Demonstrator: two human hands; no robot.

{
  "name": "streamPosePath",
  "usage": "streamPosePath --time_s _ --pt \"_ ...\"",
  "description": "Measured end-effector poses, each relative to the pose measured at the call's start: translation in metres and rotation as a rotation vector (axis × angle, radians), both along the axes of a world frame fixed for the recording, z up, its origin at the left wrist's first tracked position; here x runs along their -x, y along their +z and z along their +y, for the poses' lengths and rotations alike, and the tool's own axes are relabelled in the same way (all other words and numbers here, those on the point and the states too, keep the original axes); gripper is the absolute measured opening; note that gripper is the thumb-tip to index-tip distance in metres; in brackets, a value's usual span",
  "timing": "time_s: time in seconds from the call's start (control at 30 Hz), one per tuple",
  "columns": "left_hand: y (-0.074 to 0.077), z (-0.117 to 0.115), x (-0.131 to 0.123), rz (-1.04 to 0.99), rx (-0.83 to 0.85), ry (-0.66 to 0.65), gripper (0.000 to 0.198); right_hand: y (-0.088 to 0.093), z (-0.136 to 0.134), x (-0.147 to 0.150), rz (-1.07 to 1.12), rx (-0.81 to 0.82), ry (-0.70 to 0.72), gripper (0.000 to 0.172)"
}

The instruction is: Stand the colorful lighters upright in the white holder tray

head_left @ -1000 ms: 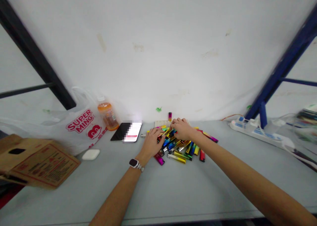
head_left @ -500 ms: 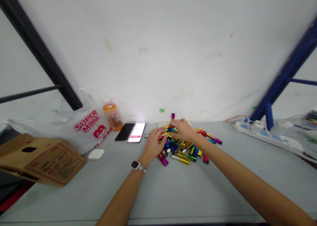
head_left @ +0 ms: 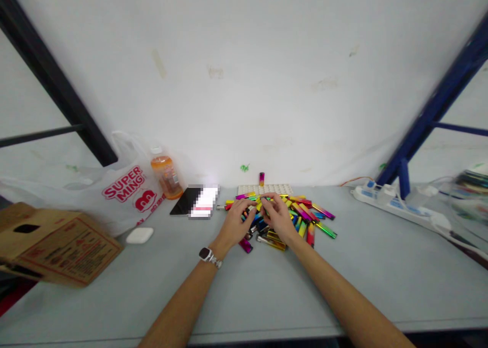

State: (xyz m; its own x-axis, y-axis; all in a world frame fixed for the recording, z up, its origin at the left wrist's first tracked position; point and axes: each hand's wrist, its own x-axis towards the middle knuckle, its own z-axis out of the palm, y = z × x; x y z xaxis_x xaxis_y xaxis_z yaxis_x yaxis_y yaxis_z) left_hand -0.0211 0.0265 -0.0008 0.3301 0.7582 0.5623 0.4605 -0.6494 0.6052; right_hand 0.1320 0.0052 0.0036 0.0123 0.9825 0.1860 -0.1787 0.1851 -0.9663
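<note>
A loose pile of shiny multicoloured lighters lies under and around both hands. My left hand, with a watch on its wrist, is at the pile's left side, its thumb and fingers closed around a lighter that is mostly covered. Just beside it, my right hand has curled fingers pinching what looks like another lighter, largely hidden by the fingertips. Behind the hands is a white studded rack. One pink-purple lighter stands upright at this rack.
To the left are a tablet, an orange drink bottle, a white plastic bag, a small white case and an open cardboard box. A power strip with plugs lies at right. The wall closes off the table's back.
My right hand has drawn back from the rack toward the pile, close to my left hand. Lighters at the pile's right have shifted. The view has turned slightly right.
</note>
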Motion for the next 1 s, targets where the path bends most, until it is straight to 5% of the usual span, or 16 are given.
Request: streamPosePath --time_s 0.33,1.0 --pt "0.008 -0.012 -0.01 0.031 -0.089 -0.114 0.014 0.003 -0.014 0.002 0.408 0.426 0.211 0.051" --pt "0.009 -0.017 -0.013 0.004 -0.016 -0.135 0.016 -0.002 -0.01 0.01 0.157 0.218 -0.105 0.044"
